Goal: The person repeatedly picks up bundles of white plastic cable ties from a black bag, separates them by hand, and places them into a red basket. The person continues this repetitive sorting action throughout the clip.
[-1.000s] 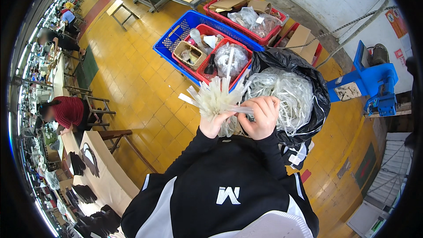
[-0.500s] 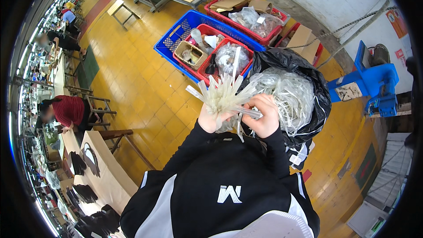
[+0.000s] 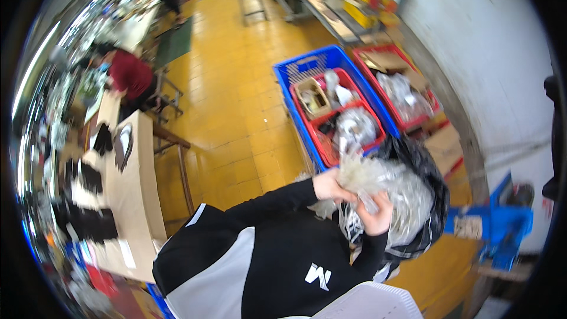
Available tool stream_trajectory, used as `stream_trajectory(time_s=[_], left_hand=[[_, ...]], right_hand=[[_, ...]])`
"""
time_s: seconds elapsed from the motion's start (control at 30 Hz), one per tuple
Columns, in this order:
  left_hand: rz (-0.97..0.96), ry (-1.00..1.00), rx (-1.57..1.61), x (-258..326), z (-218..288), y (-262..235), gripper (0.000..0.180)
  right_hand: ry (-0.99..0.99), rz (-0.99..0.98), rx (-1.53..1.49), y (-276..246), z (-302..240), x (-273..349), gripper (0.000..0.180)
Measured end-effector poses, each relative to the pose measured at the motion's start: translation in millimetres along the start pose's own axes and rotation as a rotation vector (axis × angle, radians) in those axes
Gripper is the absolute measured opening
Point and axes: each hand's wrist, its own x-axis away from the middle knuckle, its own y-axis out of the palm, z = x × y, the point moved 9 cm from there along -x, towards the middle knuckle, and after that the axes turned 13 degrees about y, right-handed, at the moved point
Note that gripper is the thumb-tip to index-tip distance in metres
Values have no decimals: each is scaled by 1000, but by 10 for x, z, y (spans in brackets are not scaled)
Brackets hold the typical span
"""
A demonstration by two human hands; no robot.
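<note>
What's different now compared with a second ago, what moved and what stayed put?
The head view has swung left, so more floor and the work table show. The left hand and right hand have lowered the bundle of pale plastic strips toward the black bag; its fan looks blurred. Both hands still hold it. The blue crate is unmoved.

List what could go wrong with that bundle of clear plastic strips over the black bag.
1. The bundle of clear plastic strips fans loose above the left hand and right hand; strands may slip out.
2. It sits near the black bag rim, so strays could land on the yellow floor or in the red crate.
</note>
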Motion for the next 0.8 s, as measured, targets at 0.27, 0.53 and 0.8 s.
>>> stream_trajectory(time_s=[0.27,0.53,0.8], left_hand=[[62,51,111,58,-94,67,48],[221,151,43,150,155,-65,29],[125,299,-347,69,-383,-169,20]], right_hand=[[-11,-25,-104,83,54,4,15],[-15,-18,18,87,47,-12,15],[-279,-275,303,209,-61,26,26]])
